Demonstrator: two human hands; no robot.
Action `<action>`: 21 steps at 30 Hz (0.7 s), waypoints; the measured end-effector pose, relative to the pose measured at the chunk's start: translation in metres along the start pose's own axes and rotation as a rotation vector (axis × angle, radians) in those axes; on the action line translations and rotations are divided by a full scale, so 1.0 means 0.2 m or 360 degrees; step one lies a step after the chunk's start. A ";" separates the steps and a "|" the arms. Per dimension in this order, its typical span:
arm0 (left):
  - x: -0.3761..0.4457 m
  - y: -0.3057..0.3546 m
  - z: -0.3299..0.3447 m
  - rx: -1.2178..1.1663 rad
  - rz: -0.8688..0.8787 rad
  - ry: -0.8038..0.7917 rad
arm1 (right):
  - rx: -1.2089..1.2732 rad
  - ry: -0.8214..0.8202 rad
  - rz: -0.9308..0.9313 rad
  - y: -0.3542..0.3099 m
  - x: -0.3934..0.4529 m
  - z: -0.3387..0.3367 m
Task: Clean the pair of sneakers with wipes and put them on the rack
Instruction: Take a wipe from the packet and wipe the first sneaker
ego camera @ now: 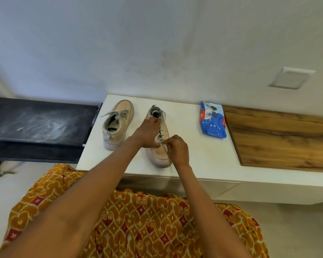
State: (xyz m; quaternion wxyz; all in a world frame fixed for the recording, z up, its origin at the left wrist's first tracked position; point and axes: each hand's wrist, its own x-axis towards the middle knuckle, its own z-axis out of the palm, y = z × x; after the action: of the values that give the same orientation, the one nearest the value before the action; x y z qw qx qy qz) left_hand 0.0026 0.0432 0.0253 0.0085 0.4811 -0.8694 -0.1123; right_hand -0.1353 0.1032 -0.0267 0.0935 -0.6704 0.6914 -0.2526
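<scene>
Two beige sneakers stand on a white counter (194,155). The left sneaker (117,125) points its toe at the wall and nothing touches it. The right sneaker (159,157) points its toe toward me. My left hand (147,133) lies stretched along its top, fingertips at the collar rim. My right hand (177,149) has curled fingers and pinches a small white wipe (164,146) against the laces and upper; most of the wipe is hidden. A blue pack of wipes (213,121) lies to the right. The black shoe rack (41,120) stands left of the counter.
A wood-grain panel (280,138) continues the counter to the right. The wall rises directly behind the shoes, with a white switch plate (291,78) on it. My orange patterned garment (138,220) fills the foreground below the counter's front edge.
</scene>
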 end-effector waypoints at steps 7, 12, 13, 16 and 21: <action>-0.02 0.01 0.01 -0.0076 -0.0009 0.0025 | 0.0174 -0.0119 -0.0120 0.09 -0.26 -0.10; -0.02 0.00 0.02 -0.0108 -0.0014 0.0032 | 0.0301 -0.0140 0.0186 0.03 -0.29 -0.11; -0.02 0.00 0.02 -0.0113 -0.0020 0.0029 | 0.0276 -0.0134 0.0234 0.01 -0.30 -0.09; -0.01 -0.01 0.03 -0.0147 -0.0039 0.0016 | 0.0189 -0.0002 0.0308 -0.03 -0.30 -0.04; -0.01 -0.02 0.02 -0.0114 0.0010 0.0028 | 0.0255 0.0035 0.0449 -0.02 -0.07 -0.05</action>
State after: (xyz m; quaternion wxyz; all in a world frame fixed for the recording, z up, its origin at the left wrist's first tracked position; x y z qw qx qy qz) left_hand 0.0064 0.0436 0.0205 0.0337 0.4787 -0.8663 -0.1389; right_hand -0.1355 0.1192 -0.0186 0.1737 -0.5542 0.7573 -0.2987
